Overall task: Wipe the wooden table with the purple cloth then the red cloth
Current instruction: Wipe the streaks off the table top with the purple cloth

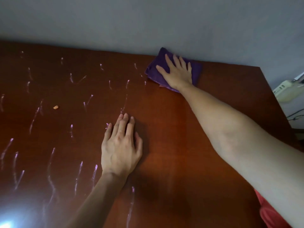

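from my remote feed, nearest the camera, a bright glare (6, 222) sat on the lower left corner of the wooden table (172, 145), and a red cloth (269, 213) showed at the lower right edge, partly hidden beneath the right forearm; whether it lay on the table i could not tell. pale pinkish streaks (51, 170) ran across the left and middle of the tabletop, while the right part of the surface looked plain and glossy. a little farther in, the left hand (120, 150) rested palm down on the wood, fingers straight and held close together, holding nothing, its fingertips just beside one of the streaks. a small orange crumb (56, 107) lay alone well to the left of that hand. beyond, the right arm reached across to the far edge, where the right hand (177, 71) pressed flat with fingers spread on the purple cloth (154, 72). the cloth lay bunched on the table against the grey wall (148, 22), near the far right corner. off the table's right side, a white power strip (287, 92) sat lower down, with dark cables near it.
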